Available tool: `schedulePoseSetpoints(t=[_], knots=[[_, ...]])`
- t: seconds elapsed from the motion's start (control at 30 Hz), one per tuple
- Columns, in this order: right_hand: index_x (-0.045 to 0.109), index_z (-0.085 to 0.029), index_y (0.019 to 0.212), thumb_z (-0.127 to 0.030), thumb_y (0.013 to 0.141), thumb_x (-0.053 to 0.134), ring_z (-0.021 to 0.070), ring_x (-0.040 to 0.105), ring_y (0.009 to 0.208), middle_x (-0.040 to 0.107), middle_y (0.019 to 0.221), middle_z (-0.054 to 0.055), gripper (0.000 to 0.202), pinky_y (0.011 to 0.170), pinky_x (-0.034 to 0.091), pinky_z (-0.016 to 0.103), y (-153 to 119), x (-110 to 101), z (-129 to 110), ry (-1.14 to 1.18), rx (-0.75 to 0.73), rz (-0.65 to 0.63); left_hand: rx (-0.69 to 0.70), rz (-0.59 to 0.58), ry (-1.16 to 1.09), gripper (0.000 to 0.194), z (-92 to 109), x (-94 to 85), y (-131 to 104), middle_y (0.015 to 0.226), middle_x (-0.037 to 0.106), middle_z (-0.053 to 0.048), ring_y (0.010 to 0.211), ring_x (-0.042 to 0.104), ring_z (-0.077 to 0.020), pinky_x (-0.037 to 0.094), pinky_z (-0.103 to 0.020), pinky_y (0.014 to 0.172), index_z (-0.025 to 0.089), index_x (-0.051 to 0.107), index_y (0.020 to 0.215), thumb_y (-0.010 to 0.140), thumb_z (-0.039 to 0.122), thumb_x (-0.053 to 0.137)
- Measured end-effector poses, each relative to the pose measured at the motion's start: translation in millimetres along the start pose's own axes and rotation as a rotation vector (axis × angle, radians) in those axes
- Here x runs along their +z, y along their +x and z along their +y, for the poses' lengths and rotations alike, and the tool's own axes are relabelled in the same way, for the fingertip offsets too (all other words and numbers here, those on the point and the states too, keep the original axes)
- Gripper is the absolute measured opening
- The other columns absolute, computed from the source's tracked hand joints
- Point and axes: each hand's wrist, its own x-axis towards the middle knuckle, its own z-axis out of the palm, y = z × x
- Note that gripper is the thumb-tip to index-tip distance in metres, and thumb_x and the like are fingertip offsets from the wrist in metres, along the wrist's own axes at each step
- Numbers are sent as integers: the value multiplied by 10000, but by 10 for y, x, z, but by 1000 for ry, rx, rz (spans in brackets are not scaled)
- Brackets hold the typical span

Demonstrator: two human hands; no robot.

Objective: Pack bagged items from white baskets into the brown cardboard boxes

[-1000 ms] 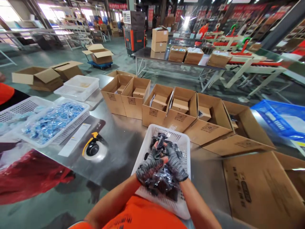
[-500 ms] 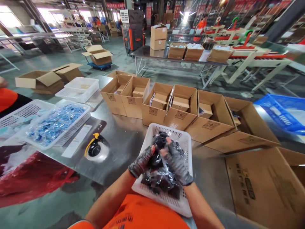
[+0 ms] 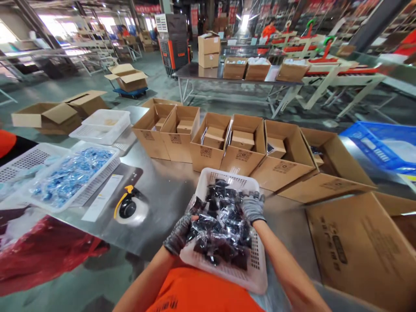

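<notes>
We are gripping the white perforated plastic basket (image 3: pixel 256 277) of dark bagged parts (image 3: pixel 221 227) between both hands. Our left hand (image 3: pixel 178 234) is clutching its left wall, our right hand (image 3: pixel 253 207) its right rim. Its long axis is running straight away from us.

gloved left hand (image 3: pixel 178 234) and right hand (image 3: pixel 253 207) gripping opposite rims of a white basket (image 3: pixel 256 277) of dark wrapped packets (image 3: pixel 221 229). resting on a steel bench (image 3: pixel 162 195), near open cartons (image 3: pixel 227 145).

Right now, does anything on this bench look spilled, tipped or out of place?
Nothing is spilled. The white basket juts over the table's near edge, gripped at its sides by the left hand and right hand. The dark packets are heaped inside it. The cartons stand upright.
</notes>
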Motion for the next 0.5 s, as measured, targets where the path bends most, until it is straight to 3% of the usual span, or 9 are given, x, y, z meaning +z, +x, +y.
schedulePoseSetpoints(t=[0.2,0.3,0.37,0.43,0.5], knots=[[806,-242,1621,-445,897,965,539,457,1781,683,1771,259,769,1458,338,757,240,-221,193,-247,74,50,60,-22,-4,498,33,105,13,940,941,-110,999,933,-382,753,-476,996,149,889,1167,688,199,1016],[787,-113,1620,-241,898,889,580,358,1829,565,1842,347,740,1495,162,819,282,-280,432,-413,176,74,42,6,-1,513,45,183,28,891,927,-102,982,929,-381,760,-473,951,137,882,1186,694,212,1003],[814,-62,1560,-121,846,828,592,407,1804,586,1807,379,717,1494,104,840,301,-268,578,-503,225,46,47,18,3,502,44,247,34,881,924,-92,952,925,-371,763,-474,931,145,884,1180,696,211,1000],[877,-111,1456,-107,815,801,576,558,1709,735,1668,344,645,1468,189,855,340,-249,675,-497,207,-7,68,9,14,541,46,309,22,908,931,-85,939,923,-363,763,-471,922,158,888,1202,678,187,1019],[917,-216,1357,-194,843,800,526,710,1559,872,1468,259,528,1375,370,869,401,-270,722,-406,121,-63,136,-15,25,602,63,346,-11,939,937,-81,955,923,-360,757,-459,927,170,891,1249,666,168,1044]])
